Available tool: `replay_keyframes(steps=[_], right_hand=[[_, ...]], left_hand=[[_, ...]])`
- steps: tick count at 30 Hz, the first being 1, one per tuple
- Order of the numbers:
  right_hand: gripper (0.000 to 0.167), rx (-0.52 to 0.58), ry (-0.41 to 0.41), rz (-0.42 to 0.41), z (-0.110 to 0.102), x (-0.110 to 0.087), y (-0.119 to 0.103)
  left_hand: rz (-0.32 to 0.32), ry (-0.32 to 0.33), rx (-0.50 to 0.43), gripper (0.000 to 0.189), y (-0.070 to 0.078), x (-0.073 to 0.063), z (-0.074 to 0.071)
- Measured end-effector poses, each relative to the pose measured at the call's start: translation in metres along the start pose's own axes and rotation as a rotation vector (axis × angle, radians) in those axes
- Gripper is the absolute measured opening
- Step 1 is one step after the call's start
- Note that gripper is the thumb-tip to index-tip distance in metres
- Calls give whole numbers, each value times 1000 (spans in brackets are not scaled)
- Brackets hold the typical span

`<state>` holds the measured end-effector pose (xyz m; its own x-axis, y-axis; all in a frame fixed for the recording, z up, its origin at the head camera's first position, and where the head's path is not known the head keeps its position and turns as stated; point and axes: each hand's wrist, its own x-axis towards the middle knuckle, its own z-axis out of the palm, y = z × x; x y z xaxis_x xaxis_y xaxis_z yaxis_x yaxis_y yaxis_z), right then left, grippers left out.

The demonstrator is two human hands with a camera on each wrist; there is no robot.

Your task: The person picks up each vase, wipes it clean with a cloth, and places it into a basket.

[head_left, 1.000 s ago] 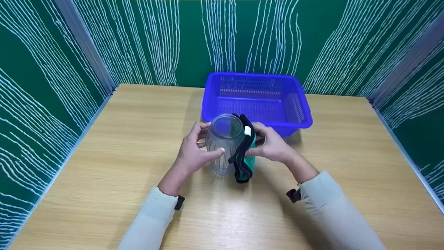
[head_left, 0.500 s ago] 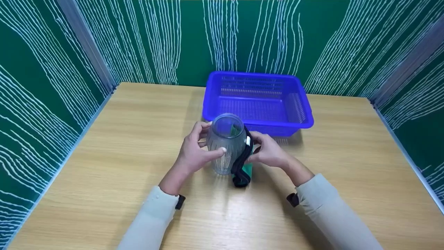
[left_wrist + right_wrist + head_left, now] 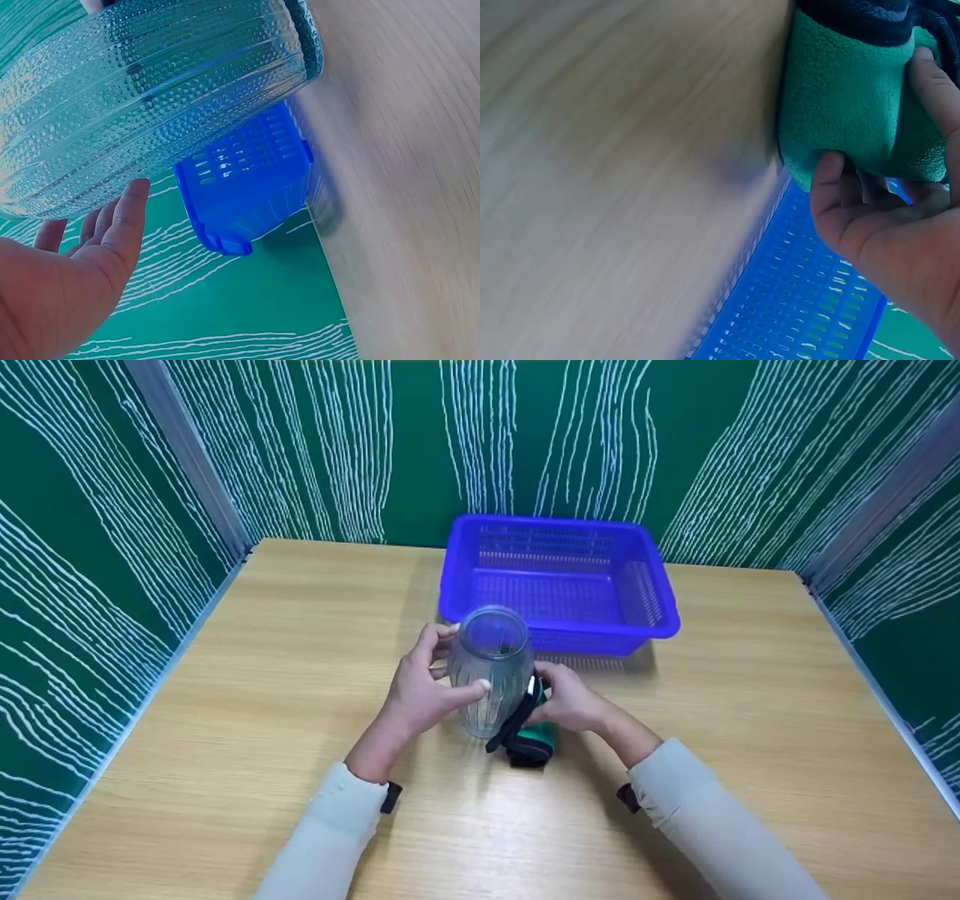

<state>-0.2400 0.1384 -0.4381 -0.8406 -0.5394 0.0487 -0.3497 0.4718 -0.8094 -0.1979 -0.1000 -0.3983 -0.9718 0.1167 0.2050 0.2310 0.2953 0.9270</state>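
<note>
A clear ribbed glass jar [image 3: 495,671] stands mouth up in front of the basket, its wall dimpled in the left wrist view. My left hand [image 3: 416,690] holds it from the left, thumb on the near side and fingers round the far side. At the jar's right, my right hand [image 3: 574,701] grips a green cloth [image 3: 538,736] with black edging and a small white tag. The right wrist view has the fleecy cloth [image 3: 847,105] bunched between thumb and fingers. Part of the cloth lies against or behind the jar; its far side is hidden.
A blue slotted plastic basket [image 3: 592,641] stands on the wooden table [image 3: 262,720] behind the jar. Green walls [image 3: 412,450] with white wavy lines enclose the table at the back and both sides.
My right hand has moved down and slightly left, bringing the cloth lower along the jar's right side; its black-edged fold has dropped. The left hand and jar have hardly moved.
</note>
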Motion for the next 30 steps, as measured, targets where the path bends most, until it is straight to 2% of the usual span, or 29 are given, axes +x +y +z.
replay_keyframes(steps=[16, 25, 30], right_hand=[[57, -68, 19, 58, 3, -4, 7], [68, -27, 21, 12, -2, -7, 2], [80, 45, 34, 1, -9, -9, -4]], left_hand=[[0, -42, 47, 74, 6, -1, 3], [-1, 46, 105, 86, 12, -6, 9], [11, 59, 121, 87, 11, -5, 8]])
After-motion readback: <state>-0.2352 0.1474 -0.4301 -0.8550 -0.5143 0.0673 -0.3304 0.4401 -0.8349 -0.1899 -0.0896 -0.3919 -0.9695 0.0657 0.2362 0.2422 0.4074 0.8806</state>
